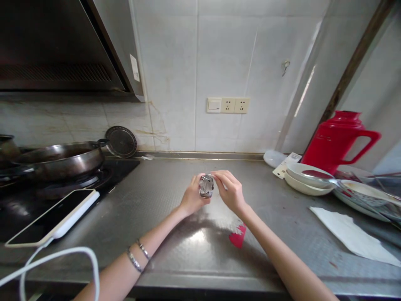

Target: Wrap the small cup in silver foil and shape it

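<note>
My left hand (191, 196) is closed around a small, round, shiny silvery container (206, 186), held over the middle of the steel counter. Its upper end faces me and looks crumpled or faceted; whether it is glass or foil I cannot tell. My right hand (230, 189) is at the container's right edge with thumb and fingers pinched together. What lies between those fingertips is too small to make out. Below the hands, a torn red scrap (238, 237) lies on the counter (175, 251).
At left, a steel pan (67, 161) sits on a black cooktop, with a phone (53, 217) and white cable (65, 251) in front. At right are a red thermos jug (336, 140), stacked bowls (308, 188), a patterned dish (363, 194) and a white paper napkin (351, 232).
</note>
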`<state>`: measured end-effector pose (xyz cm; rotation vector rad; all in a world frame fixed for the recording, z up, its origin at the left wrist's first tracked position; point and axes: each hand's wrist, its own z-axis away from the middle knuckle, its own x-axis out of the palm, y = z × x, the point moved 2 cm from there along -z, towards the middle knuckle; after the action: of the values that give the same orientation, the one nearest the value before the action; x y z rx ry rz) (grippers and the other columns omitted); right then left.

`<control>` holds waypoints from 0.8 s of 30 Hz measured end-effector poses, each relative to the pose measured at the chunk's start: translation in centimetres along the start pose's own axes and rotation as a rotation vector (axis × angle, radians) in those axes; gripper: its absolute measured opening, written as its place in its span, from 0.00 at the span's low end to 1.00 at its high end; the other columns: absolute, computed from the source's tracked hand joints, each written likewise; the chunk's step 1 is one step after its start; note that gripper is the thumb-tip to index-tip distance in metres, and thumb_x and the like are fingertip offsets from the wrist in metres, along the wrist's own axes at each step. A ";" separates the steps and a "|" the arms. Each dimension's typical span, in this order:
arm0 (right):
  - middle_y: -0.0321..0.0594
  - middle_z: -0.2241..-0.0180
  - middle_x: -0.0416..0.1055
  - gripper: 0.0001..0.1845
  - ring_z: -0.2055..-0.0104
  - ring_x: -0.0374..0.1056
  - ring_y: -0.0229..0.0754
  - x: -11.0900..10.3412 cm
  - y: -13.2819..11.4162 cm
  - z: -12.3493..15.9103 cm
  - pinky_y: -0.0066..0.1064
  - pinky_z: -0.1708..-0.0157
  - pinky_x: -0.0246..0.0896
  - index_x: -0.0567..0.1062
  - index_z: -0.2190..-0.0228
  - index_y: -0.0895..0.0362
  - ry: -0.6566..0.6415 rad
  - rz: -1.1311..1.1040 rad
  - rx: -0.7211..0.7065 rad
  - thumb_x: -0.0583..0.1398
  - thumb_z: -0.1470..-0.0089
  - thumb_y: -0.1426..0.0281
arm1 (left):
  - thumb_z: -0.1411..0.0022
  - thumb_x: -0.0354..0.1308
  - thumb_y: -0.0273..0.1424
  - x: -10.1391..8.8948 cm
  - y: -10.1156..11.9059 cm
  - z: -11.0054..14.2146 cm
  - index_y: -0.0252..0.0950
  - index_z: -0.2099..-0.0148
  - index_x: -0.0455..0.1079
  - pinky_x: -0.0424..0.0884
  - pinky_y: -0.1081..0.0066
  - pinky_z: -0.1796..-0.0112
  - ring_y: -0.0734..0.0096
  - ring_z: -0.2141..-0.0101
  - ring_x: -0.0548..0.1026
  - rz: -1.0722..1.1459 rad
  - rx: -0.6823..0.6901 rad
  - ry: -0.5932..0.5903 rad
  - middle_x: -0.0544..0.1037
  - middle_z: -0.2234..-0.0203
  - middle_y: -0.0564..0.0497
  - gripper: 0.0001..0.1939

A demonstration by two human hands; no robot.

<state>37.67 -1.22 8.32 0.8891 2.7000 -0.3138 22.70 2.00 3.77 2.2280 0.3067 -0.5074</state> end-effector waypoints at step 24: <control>0.46 0.64 0.77 0.18 0.57 0.73 0.44 0.6 -1.9 0.6 0.37 0.60 0.68 0.71 0.55 0.56 -0.217 -0.016 -0.297 0.50 0.43 0.81 | 0.57 0.66 0.29 0.1 0.6 0.0 0.38 0.43 0.56 0.68 0.58 0.50 0.57 0.51 0.70 -0.052 0.018 -0.020 0.69 0.51 0.43 0.39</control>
<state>36.20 -2.59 7.77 0.7026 2.4685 -0.0086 22.98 1.63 4.09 2.2360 0.3521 -0.5620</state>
